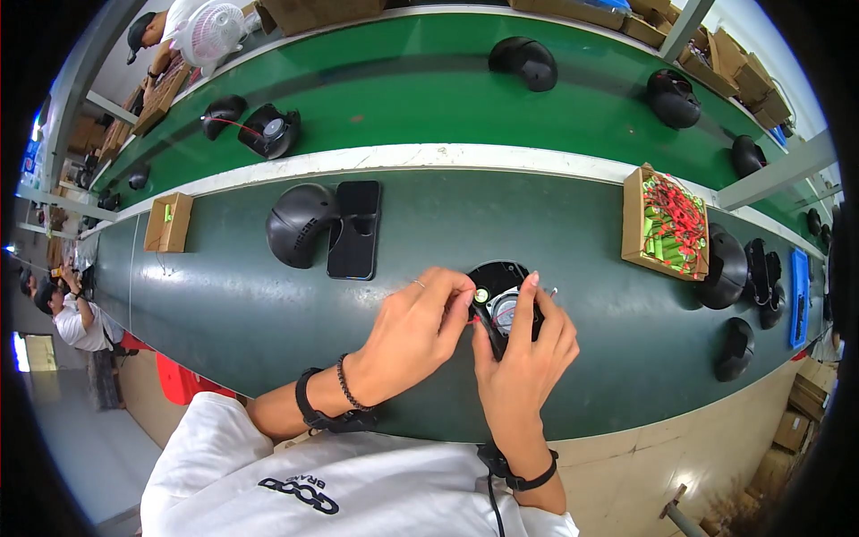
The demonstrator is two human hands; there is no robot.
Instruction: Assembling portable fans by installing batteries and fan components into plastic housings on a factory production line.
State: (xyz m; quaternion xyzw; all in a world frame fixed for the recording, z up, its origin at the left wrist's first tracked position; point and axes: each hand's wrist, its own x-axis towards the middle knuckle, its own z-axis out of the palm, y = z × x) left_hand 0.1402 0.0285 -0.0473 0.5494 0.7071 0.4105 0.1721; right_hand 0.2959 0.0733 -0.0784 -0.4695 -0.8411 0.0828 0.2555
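Note:
Over the near bench, my right hand (528, 362) grips a black plastic housing (497, 271) by its right and lower edges, thumb and fingers bent around it. The housing lies open side up, showing a round silver speaker (506, 313). Beside the speaker is the pale end of a green cylindrical battery cell (481, 295). My left hand (410, 327) is closed in a pinch at the housing's left edge, next to the cell. A thin red wire (474, 319) shows at its fingertips; the fingers partly cover what they hold.
A black rounded shell (301, 225) and a black phone-like tray (354, 231) lie left of centre. To the right stands a carton (633, 215) of green cells with red wires, beside more black shells (735, 349). Beyond a white rail (429, 157), a green conveyor (403, 89) carries housings.

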